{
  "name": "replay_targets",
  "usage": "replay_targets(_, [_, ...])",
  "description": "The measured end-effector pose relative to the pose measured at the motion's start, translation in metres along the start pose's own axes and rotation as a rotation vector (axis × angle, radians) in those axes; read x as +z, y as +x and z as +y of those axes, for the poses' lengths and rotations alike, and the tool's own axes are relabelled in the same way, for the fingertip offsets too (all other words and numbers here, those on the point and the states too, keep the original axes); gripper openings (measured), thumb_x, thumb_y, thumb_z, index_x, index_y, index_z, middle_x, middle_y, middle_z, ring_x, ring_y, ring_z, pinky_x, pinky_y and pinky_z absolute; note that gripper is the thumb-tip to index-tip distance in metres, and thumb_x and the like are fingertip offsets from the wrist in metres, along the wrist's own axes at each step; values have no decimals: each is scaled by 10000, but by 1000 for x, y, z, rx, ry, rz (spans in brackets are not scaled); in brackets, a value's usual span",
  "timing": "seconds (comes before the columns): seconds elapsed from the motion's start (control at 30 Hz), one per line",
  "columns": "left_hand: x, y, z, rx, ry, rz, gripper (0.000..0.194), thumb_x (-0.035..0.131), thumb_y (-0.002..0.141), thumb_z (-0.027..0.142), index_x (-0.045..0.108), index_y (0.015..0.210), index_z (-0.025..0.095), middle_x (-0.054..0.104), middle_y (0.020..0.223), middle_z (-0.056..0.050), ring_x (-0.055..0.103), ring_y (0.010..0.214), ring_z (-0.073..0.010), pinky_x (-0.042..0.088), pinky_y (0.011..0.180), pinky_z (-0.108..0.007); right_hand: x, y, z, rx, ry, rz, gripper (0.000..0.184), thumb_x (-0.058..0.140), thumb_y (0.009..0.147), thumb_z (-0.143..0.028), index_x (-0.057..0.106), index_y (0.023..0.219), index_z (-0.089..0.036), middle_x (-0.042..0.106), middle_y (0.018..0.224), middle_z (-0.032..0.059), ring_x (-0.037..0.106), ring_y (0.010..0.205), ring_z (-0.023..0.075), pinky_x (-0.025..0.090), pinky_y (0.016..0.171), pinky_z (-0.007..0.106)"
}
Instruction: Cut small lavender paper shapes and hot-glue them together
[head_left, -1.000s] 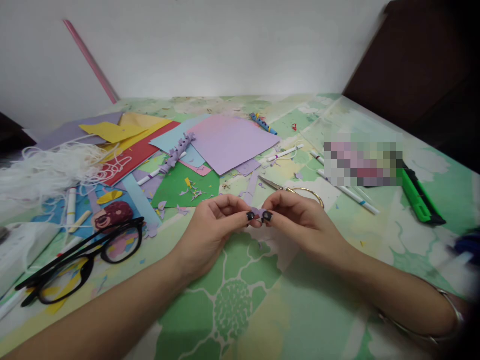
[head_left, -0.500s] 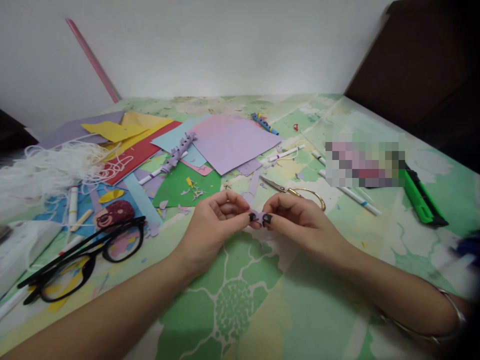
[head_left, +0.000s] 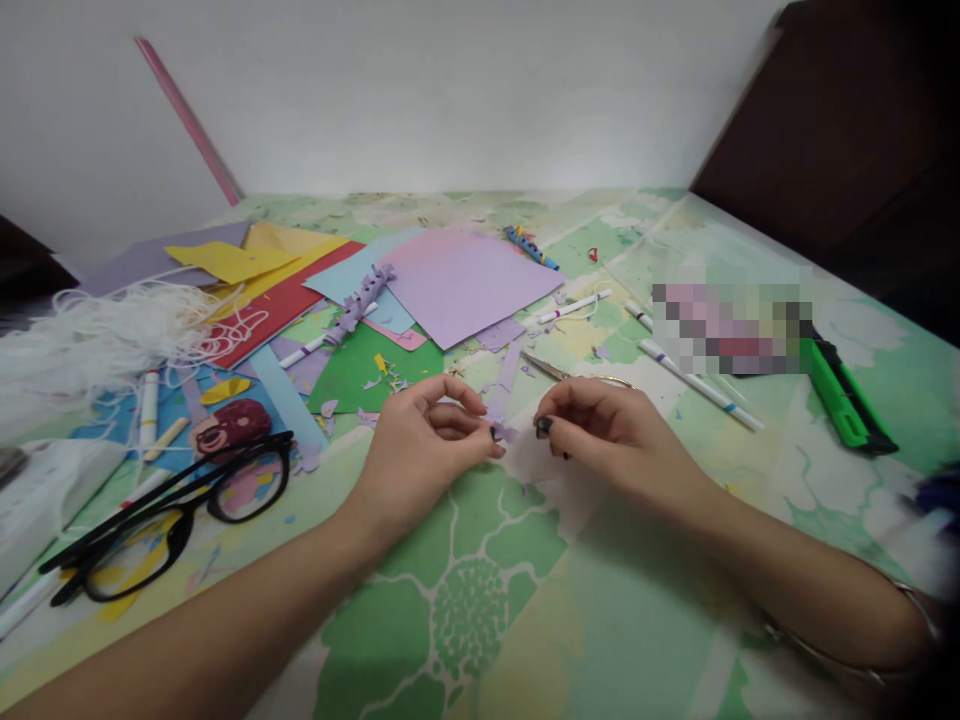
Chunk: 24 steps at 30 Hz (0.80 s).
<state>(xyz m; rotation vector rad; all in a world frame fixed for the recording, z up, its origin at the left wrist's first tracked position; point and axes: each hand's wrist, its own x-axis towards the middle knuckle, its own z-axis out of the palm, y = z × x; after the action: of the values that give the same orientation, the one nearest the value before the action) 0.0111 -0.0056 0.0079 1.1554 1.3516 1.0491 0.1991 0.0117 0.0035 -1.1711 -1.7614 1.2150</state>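
My left hand (head_left: 431, 435) pinches a small piece of cut lilac paper (head_left: 508, 432) between thumb and fingers, a little above the tablecloth. To its right, my right hand (head_left: 607, 430) is closed, thumb tip against the bent fingers; anything inside that pinch is hidden. A narrow lilac paper strip (head_left: 507, 366) lies just beyond the left fingertips. Scissors with gold handles (head_left: 544, 366) lie behind the right hand, which covers part of their loops.
Colored paper sheets (head_left: 469, 285) and a lilac paper-wrapped stick (head_left: 360, 305) lie beyond my hands. At left are white string (head_left: 112, 335), black-framed glasses (head_left: 176, 530) and a power strip (head_left: 52, 500). Markers (head_left: 701, 385) and a green cutter (head_left: 844, 395) lie at right.
My hands have drawn apart: the right hand has moved slightly right, off the small lilac paper. The left hand has shifted slightly left, still with the paper.
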Motion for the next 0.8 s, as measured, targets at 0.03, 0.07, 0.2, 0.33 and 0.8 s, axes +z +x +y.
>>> replay_targets(0.03, [-1, 0, 0, 2, 47, 11, 212, 703, 613, 95, 557, 736, 187, 706, 592, 9, 721, 612, -189, 511, 564, -226, -3, 1, 0, -6, -9, 33, 38, 568, 772, -177, 605, 772, -174, 573, 657, -16, 521, 606, 113, 401, 568, 248])
replay_targets(0.07, [-3, 0, 0, 9, 94, 20, 208, 694, 615, 94, 562, 743, 190, 715, 601, 2, 721, 613, -195, 497, 542, -223, -6, 2, 0, -11, -12, 64, 42, 568, 772, -174, 609, 779, -179, 574, 651, -17, 524, 603, 113, 403, 571, 250])
replay_targets(0.2, [-8, 0, -1, 28, 219, -6, 183, 658, 620, 91, 587, 749, 199, 725, 601, -9, 693, 566, -194, 420, 452, -205, -15, 4, 2, -24, -42, 163, 55, 574, 778, -175, 616, 803, -202, 570, 658, -12, 511, 584, 114, 381, 528, 251])
replay_targets(0.33, [-11, 2, -1, 46, 288, -63, 128, 663, 610, 98, 616, 687, 190, 701, 565, -15, 655, 510, -170, 412, 439, -202, -18, 5, 7, -39, -79, 184, 47, 579, 786, -197, 617, 810, -211, 577, 686, 3, 506, 586, 125, 375, 505, 259])
replay_targets(0.8, [-12, 5, 0, 98, 417, -52, 115, 667, 628, 110, 721, 699, 182, 728, 664, -49, 672, 601, -184, 518, 563, -258, -25, 8, 9, -39, -170, 228, 35, 600, 802, -238, 613, 801, -206, 590, 707, 16, 507, 599, 135, 371, 524, 278])
